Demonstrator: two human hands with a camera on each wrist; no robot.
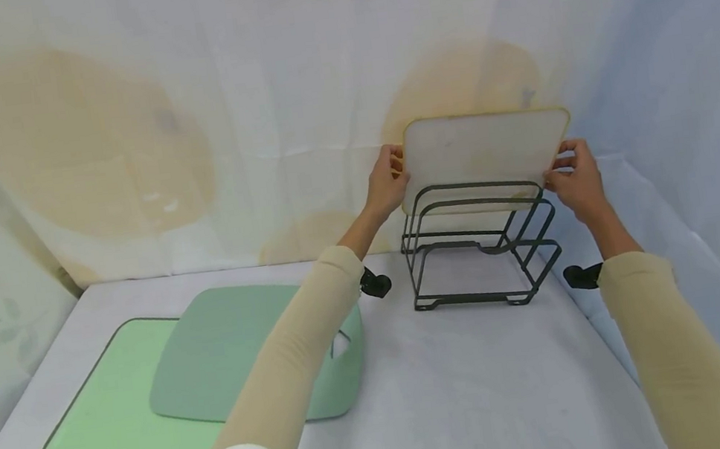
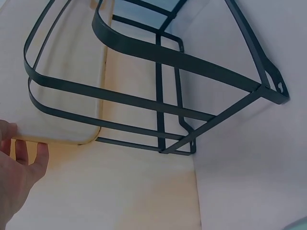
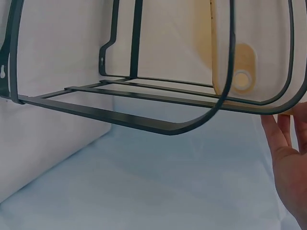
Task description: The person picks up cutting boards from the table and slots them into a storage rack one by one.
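Table (image 1: 461, 392), white cloth over it, cloth backdrop (image 1: 120, 134) with tan blotches behind and at both sides.

Green mat (image 1: 107, 420), dark rim, flat near the table's front left corner. Grey-green board (image 1: 215, 362) lies on the mat's right part, overhanging it toward the table's middle. A paler green thing (image 1: 345, 376) sits under or beside that board's right edge, mostly hidden by the left sleeve; cannot tell what it is.

Rack (image 1: 477, 247), dark metal wire, stands near the table's back edge, right of centre. Upright looped dividers, open slots between. Wrist views show its bars close up (image 2: 158, 103) (image 3: 144, 124).

Board (image 1: 482, 153), whitish with a yellow rim, rounded corners, held upright with a slight tilt at the rack's rear slot, lower edge down behind the back loops, top half above the rack. Cannot tell if it touches the rack base. Right wrist view shows a round hole (image 3: 241, 79) near the board's corner, behind the wire.

Left hand (image 1: 387, 184) grips the board's left edge, fingers curled round it, thumb at front. Left wrist view: fingertips (image 2: 29, 158) under the board's (image 2: 62, 86) corner.

Right hand (image 1: 575, 179) grips the board's right edge, fingers curled on the rim, close together. Right wrist view: fingers (image 3: 283, 143) extended alongside the loop, touching the board's (image 3: 259, 43) edge.

Both sleeves tan; black wrist mounts (image 1: 375, 282) (image 1: 581, 276) show under the forearms.
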